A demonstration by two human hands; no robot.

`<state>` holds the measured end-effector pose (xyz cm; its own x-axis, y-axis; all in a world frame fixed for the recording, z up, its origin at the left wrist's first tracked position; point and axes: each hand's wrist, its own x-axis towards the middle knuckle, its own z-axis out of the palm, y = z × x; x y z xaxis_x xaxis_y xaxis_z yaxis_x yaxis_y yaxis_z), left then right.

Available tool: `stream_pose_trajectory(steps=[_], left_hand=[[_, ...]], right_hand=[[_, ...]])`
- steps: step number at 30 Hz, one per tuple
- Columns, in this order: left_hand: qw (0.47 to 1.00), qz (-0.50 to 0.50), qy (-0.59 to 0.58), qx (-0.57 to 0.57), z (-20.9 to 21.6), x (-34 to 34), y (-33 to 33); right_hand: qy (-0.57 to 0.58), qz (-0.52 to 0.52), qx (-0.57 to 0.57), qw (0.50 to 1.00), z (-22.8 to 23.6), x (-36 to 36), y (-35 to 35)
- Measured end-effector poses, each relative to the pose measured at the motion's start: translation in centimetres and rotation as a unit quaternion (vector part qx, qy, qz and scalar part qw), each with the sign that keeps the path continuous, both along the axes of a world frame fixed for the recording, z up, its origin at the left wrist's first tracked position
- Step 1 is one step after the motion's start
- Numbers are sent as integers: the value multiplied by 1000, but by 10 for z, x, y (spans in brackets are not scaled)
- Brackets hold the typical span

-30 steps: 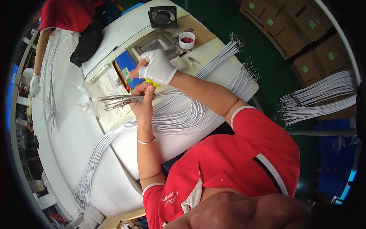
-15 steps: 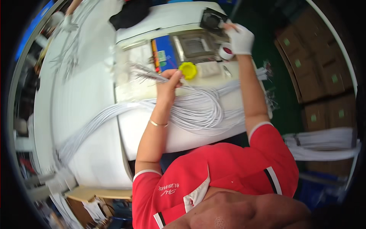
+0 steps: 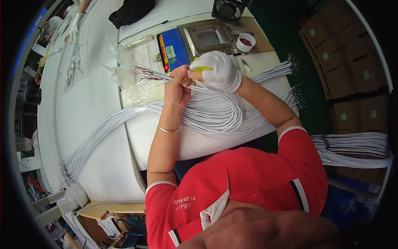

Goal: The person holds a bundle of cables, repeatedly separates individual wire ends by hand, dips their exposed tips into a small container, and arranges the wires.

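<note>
My bare left hand (image 3: pixel 177 87) is closed around a bundle of white cables (image 3: pixel 209 90), whose stripped ends with thin reddish and dark wires fan out to the left. Meeting it at the fingertips is my right hand (image 3: pixel 222 72), in a white glove that leaves some fingertips bare. Its fingers are pinched by the left thumb; what they hold, if anything, is too small to make out. A yellow round dish (image 3: pixel 202 69) shows only in part around the gloved fingers. More white cables (image 3: pixel 213 120) lie looped on the table below both hands.
Behind my hands are a blue box (image 3: pixel 175 49), a metal-framed tray (image 3: pixel 206 38), a white cup (image 3: pixel 246 42) with dark red bits, and a black fan (image 3: pixel 228 10). Squeeze bottles (image 3: pixel 120 74) stand left. Another person's gloved hand (image 3: pixel 75 27) is far left. Cartons (image 3: pixel 338 45) are stacked right.
My right hand has come from the far right, beside the white cup and fan, back to my left hand. The left hand keeps its hold on the cables in nearly the same place.
</note>
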<state>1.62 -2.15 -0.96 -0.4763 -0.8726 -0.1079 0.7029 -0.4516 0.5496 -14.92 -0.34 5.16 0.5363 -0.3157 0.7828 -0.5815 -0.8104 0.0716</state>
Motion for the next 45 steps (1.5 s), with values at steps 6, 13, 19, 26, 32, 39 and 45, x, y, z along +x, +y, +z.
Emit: stream_pose_trajectory(steps=[6,13,19,26,32,39,45], left_hand=[[995,69,-60,25,8,8,1],[997,53,-59,-3,7,5,-1],[995,54,-78,-7,6,6,0],[996,47,-71,-8,5,5,-1],[998,51,-26,-30,0,6,-3],[988,-30,137,-58,3,5,-1],[995,-13,92,-36,3,7,-2]], right_hand=[[-599,-49,438,669,-31,-31,-37],[-540,-107,447,705,-80,-45,-51],[-494,-119,427,749,-73,-33,-43],[-408,-187,393,803,-67,-34,-40],[-503,-78,408,758,-43,-46,-57],[-345,-192,273,877,-37,-55,-89],[-325,-203,275,882,-55,-52,-106]])
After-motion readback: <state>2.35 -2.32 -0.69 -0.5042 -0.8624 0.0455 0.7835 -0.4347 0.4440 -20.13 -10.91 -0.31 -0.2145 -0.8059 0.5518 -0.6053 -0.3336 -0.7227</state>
